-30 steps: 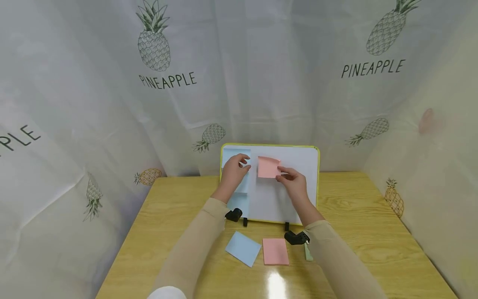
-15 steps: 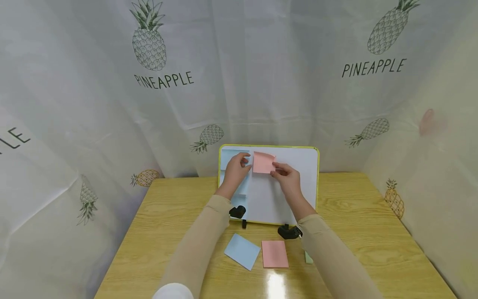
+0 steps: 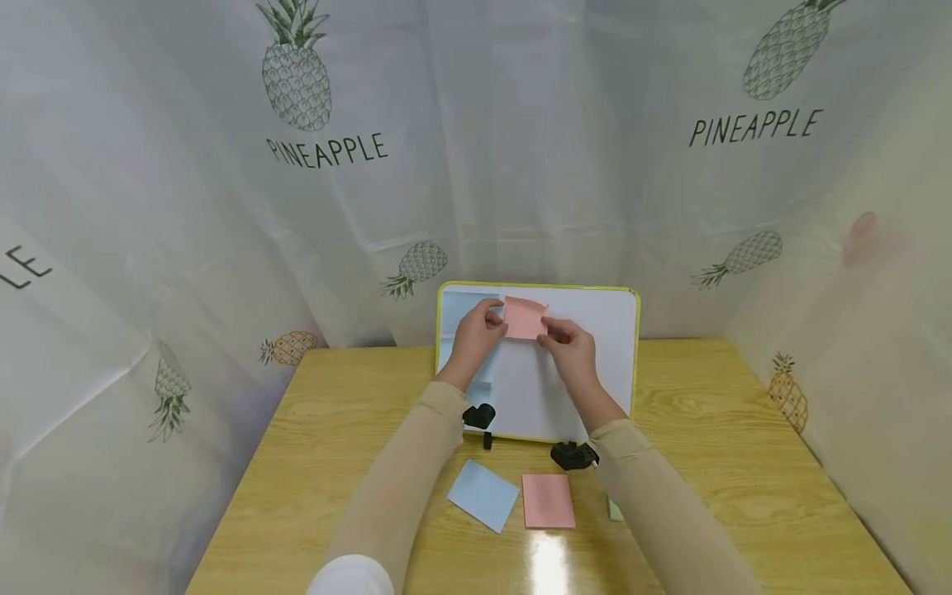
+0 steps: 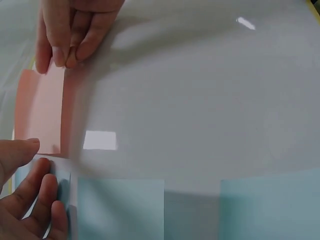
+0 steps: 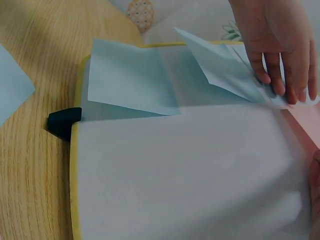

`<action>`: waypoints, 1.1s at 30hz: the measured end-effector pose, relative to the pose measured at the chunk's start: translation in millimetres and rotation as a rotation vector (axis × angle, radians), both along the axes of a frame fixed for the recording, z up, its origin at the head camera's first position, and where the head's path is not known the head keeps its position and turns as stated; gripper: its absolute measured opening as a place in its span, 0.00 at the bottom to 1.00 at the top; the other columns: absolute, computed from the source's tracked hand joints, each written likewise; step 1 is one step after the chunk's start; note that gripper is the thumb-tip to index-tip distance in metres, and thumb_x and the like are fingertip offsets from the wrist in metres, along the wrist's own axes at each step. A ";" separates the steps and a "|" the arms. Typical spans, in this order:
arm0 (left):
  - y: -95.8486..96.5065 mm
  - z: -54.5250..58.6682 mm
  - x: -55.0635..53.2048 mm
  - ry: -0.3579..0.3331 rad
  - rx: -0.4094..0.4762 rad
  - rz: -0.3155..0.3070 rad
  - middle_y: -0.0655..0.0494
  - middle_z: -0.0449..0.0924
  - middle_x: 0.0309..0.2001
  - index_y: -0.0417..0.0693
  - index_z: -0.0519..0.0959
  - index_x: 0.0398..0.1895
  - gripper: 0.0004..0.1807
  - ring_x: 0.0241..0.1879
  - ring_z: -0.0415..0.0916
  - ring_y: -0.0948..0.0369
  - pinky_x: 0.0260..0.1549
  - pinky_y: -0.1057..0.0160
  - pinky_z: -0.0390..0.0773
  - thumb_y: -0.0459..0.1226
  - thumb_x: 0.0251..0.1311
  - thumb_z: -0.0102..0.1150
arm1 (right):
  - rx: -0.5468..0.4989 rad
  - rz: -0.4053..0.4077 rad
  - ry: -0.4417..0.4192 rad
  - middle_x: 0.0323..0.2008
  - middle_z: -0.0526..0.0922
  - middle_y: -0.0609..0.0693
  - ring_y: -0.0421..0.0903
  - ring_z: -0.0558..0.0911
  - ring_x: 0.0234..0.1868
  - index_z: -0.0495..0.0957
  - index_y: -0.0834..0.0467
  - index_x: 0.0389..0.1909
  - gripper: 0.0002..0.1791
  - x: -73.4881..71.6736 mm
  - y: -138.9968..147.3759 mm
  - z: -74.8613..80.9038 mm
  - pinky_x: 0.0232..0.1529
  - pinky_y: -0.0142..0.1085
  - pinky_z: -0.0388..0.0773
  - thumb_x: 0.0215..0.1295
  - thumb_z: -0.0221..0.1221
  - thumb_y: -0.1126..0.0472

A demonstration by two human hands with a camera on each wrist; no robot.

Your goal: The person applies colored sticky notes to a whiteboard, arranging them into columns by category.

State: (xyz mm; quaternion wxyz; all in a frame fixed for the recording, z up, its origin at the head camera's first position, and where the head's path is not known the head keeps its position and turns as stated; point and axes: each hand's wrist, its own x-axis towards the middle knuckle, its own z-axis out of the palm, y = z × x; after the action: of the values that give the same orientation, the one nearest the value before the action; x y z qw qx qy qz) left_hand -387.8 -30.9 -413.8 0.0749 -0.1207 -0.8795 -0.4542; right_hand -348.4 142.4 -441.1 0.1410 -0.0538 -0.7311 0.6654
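Note:
A pink sticky note point(image 3: 525, 318) is held in front of the upper part of a small yellow-rimmed whiteboard point(image 3: 601, 330). My right hand point(image 3: 574, 349) pinches its right edge between thumb and fingers. At the note's left edge is my left hand point(image 3: 476, 335); in the left wrist view its thumb point(image 4: 22, 150) touches the note's corner while the other fingers stand apart from the thumb. A column of blue sticky notes point(image 4: 120, 210) runs down the board's left side, partly behind the left hand. Their lower ends lift off the board in the right wrist view.
On the wooden table point(image 3: 357, 413) in front of the board lie a blue note pad point(image 3: 483, 496) and a pink note pad point(image 3: 549, 501). A green pad point(image 3: 614, 510) is mostly hidden by the right sleeve. Behind hangs a pineapple-print curtain point(image 3: 521, 165).
My right hand has carried the pink note left and slightly up, nearer the blue column. The left hand has shifted a little right and now meets the note's left edge.

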 end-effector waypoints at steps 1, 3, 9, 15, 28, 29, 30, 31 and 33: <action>-0.2 0.0 -0.4 0.001 -0.003 0.000 0.56 0.78 0.38 0.49 0.74 0.60 0.23 0.39 0.76 0.58 0.39 0.60 0.77 0.34 0.61 0.65 | 0.009 -0.002 0.002 0.46 0.82 0.56 0.46 0.79 0.43 0.82 0.60 0.53 0.19 -0.7 -0.3 0.2 0.41 0.28 0.78 0.60 0.66 0.71; -0.6 0.0 -1.1 -0.001 -0.012 0.002 0.56 0.78 0.38 0.50 0.74 0.61 0.24 0.39 0.77 0.59 0.39 0.60 0.77 0.34 0.61 0.66 | 0.022 -0.006 0.001 0.46 0.82 0.56 0.46 0.79 0.42 0.82 0.60 0.52 0.19 -1.9 -1.3 0.4 0.40 0.28 0.78 0.60 0.66 0.71; 2.8 2.2 -1.6 -0.004 -0.065 0.029 0.57 0.78 0.37 0.53 0.72 0.64 0.28 0.36 0.76 0.59 0.37 0.59 0.76 0.36 0.60 0.66 | 0.037 -0.014 0.015 0.46 0.82 0.57 0.46 0.79 0.41 0.83 0.61 0.52 0.19 -3.3 -2.0 -0.6 0.38 0.26 0.77 0.59 0.66 0.72; 6.4 5.1 -0.8 -0.010 -0.107 0.050 0.57 0.77 0.35 0.55 0.70 0.67 0.31 0.33 0.74 0.59 0.34 0.59 0.74 0.36 0.60 0.67 | 0.070 -0.022 0.023 0.46 0.82 0.57 0.46 0.79 0.41 0.82 0.61 0.52 0.19 -3.8 -2.6 -1.5 0.37 0.26 0.76 0.59 0.65 0.73; 11.2 5.3 0.0 -0.017 -0.130 0.065 0.57 0.74 0.29 0.57 0.67 0.68 0.33 0.25 0.68 0.59 0.26 0.62 0.68 0.37 0.60 0.67 | 0.198 -0.047 -0.008 0.47 0.82 0.56 0.49 0.80 0.44 0.82 0.60 0.54 0.19 -3.2 -4.0 3.7 0.43 0.35 0.78 0.60 0.65 0.69; 11.8 5.1 0.3 -0.014 -0.131 0.064 0.57 0.74 0.29 0.57 0.67 0.68 0.33 0.25 0.68 0.59 0.26 0.62 0.68 0.37 0.60 0.67 | 0.204 -0.045 -0.004 0.47 0.82 0.55 0.49 0.80 0.45 0.82 0.60 0.54 0.19 -2.7 -3.6 3.9 0.43 0.36 0.78 0.60 0.66 0.69; 12.3 4.8 0.6 -0.010 -0.134 0.064 0.57 0.74 0.29 0.57 0.67 0.68 0.34 0.24 0.68 0.59 0.26 0.62 0.67 0.37 0.59 0.68 | 0.206 -0.041 0.002 0.47 0.82 0.55 0.49 0.80 0.44 0.82 0.60 0.53 0.19 -1.8 -3.1 4.1 0.43 0.37 0.78 0.60 0.66 0.69; 12.8 4.5 0.8 -0.006 -0.138 0.065 0.58 0.74 0.28 0.57 0.67 0.68 0.34 0.24 0.68 0.59 0.25 0.62 0.67 0.37 0.59 0.68 | 0.209 -0.037 0.010 0.46 0.82 0.55 0.50 0.80 0.44 0.82 0.60 0.52 0.18 -0.8 -2.4 4.2 0.43 0.37 0.78 0.60 0.66 0.69; 13.8 3.8 1.1 0.002 -0.143 0.067 0.58 0.74 0.28 0.57 0.67 0.68 0.34 0.24 0.68 0.60 0.25 0.62 0.68 0.37 0.59 0.68 | 0.233 -0.033 0.023 0.45 0.81 0.55 0.49 0.80 0.44 0.82 0.60 0.51 0.17 1.7 -0.6 4.1 0.43 0.38 0.78 0.60 0.67 0.68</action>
State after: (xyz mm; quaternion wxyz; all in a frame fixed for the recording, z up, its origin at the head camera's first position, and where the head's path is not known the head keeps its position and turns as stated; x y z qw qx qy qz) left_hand -386.7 -17.2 -410.0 0.0823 -0.0966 -0.9132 -0.3873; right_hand -346.7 141.8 -437.0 0.1657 -0.0416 -0.8007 0.5743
